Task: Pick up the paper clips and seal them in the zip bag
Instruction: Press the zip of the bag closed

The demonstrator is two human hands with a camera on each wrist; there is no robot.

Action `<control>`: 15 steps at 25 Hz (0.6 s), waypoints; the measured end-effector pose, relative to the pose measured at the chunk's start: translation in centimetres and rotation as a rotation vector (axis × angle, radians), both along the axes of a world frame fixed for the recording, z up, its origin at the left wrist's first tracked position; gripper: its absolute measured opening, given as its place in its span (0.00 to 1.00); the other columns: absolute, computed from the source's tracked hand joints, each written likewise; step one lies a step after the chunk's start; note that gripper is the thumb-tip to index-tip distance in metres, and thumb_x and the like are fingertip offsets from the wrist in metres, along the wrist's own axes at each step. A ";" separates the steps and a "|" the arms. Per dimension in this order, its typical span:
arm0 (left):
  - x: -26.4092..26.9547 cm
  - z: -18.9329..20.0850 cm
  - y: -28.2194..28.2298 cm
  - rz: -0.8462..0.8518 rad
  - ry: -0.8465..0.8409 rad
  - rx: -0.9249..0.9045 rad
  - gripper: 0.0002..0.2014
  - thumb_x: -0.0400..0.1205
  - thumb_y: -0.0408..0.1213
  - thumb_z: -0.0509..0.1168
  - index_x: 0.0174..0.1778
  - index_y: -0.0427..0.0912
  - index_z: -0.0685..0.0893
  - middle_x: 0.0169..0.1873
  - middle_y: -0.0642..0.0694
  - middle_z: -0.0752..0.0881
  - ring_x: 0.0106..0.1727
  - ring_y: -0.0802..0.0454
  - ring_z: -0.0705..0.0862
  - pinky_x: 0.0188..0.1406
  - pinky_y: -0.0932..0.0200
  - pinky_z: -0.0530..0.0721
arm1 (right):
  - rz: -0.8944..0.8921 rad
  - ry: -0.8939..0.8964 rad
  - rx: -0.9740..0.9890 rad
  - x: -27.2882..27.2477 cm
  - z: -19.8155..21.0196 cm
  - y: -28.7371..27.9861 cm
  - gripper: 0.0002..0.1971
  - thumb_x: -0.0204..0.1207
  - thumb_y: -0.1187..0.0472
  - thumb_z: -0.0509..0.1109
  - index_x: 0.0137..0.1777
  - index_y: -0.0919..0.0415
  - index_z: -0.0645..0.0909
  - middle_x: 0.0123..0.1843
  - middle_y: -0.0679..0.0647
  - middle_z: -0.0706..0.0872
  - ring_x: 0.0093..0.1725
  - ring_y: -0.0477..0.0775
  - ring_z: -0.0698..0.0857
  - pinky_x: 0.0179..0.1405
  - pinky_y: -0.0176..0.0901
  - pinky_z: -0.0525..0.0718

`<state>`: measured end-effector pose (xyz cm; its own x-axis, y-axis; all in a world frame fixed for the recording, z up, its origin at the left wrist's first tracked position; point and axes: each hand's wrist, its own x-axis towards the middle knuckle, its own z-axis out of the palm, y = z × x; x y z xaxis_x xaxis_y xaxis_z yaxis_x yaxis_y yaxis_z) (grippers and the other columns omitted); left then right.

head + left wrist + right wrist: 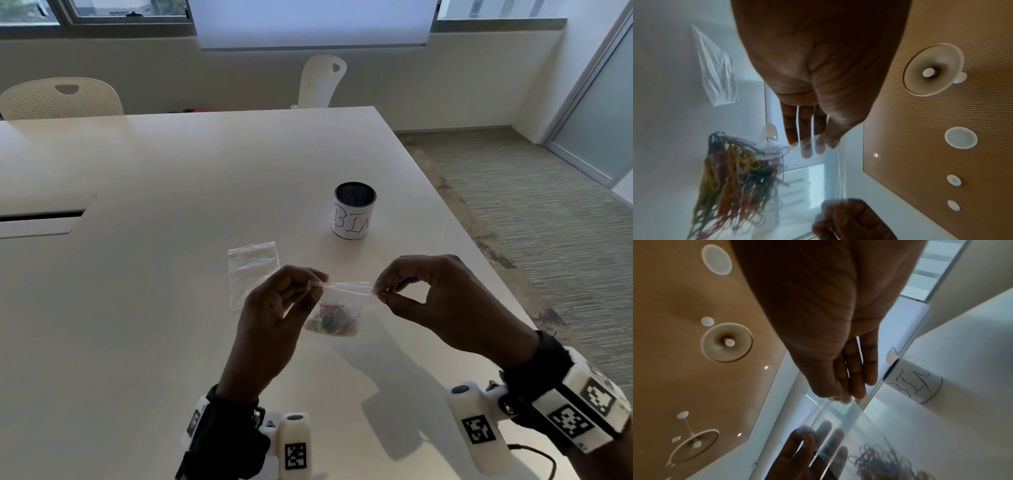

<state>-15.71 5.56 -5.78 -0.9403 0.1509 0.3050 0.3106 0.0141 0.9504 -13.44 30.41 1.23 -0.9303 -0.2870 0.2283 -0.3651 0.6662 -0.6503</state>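
Observation:
A small clear zip bag (346,289) hangs above the table, stretched between both hands. My left hand (313,286) pinches its left top corner and my right hand (380,291) pinches the right top corner. Several coloured paper clips (334,320) lie bunched in the bag's bottom. In the left wrist view the paper clips (735,175) show through the plastic, and the bag's top edge (840,175) runs from my left fingertips (818,146) down to the right hand. In the right wrist view my right fingertips (842,398) hold the bag's zip strip (838,415).
A second, empty zip bag (251,270) lies flat on the white table (154,274) just left of my hands. A black mesh cup with a white label reading "BIN" (352,212) stands behind. The table's right edge is near; chairs stand beyond the far edge.

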 end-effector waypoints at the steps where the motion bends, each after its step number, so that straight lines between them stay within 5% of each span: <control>1: 0.2 0.2 0.4 -0.012 -0.022 0.042 0.03 0.87 0.24 0.69 0.50 0.34 0.84 0.49 0.44 0.96 0.55 0.46 0.96 0.62 0.55 0.91 | -0.011 -0.013 -0.055 -0.1 -0.2 -0.2 0.04 0.78 0.63 0.80 0.47 0.53 0.89 0.43 0.43 0.94 0.48 0.45 0.92 0.53 0.37 0.89; 6: 0.8 0.5 1.6 0.027 -0.041 0.140 0.04 0.90 0.23 0.64 0.50 0.31 0.80 0.44 0.38 0.96 0.46 0.40 0.97 0.52 0.45 0.94 | -0.058 -0.118 -0.312 -0.4 -2.0 -1.4 0.13 0.75 0.59 0.83 0.55 0.57 0.84 0.48 0.51 0.93 0.48 0.51 0.93 0.54 0.43 0.92; 11: 1.3 0.4 1.0 0.058 -0.116 0.160 0.07 0.82 0.33 0.74 0.52 0.36 0.85 0.43 0.38 0.96 0.47 0.40 0.97 0.48 0.53 0.94 | -0.110 -0.152 -0.491 -0.3 -3.5 -2.1 0.04 0.76 0.62 0.82 0.44 0.59 0.90 0.40 0.55 0.93 0.40 0.50 0.89 0.49 0.46 0.89; 15: 1.1 -0.8 0.8 0.015 -0.169 -0.055 0.12 0.75 0.33 0.84 0.53 0.44 0.95 0.45 0.50 0.98 0.49 0.53 0.97 0.52 0.62 0.91 | -0.087 -0.146 -0.408 -0.4 -4.6 -2.4 0.03 0.76 0.64 0.82 0.44 0.60 0.91 0.41 0.55 0.94 0.43 0.56 0.92 0.51 0.47 0.91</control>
<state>-14.57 6.35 -6.59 -0.9797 0.1490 0.1343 0.1462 0.0713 0.9867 -13.83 28.02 -3.40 -0.9780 -0.1196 0.1710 -0.2036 0.3682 -0.9072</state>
